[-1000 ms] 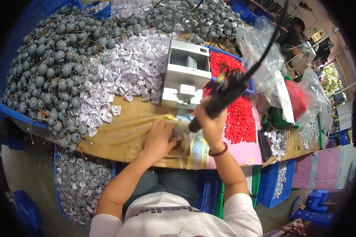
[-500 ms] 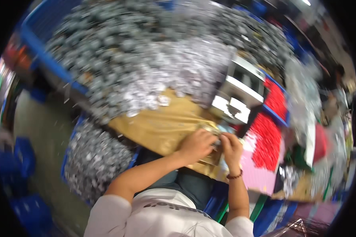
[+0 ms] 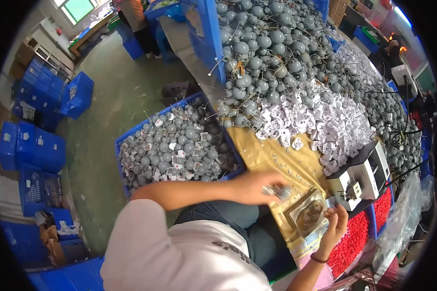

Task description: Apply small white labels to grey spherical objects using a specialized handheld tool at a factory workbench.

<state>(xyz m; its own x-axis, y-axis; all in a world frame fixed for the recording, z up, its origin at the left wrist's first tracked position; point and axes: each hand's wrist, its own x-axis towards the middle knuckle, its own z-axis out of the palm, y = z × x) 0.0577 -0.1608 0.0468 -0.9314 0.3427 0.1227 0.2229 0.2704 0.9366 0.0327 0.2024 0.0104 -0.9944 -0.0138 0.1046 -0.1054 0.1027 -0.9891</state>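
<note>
Two hands work: the left hand (image 3: 255,186) pinches what looks like one small grey part (image 3: 282,192) above the cardboard-covered table (image 3: 267,155); the right hand (image 3: 336,224), fingers curled, grip unclear, sits beside one white machine (image 3: 361,177), with grey bulb heaps (image 3: 277,53) behind.

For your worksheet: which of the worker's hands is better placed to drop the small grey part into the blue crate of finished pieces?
Left, probably. The left hand holds the grey part close beside the blue crate; the right hand lies farther away.

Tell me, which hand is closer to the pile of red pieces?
Right. The right hand sits just beside the red pieces, almost touching. The left hand is farther away, over the brown tabletop.
</note>
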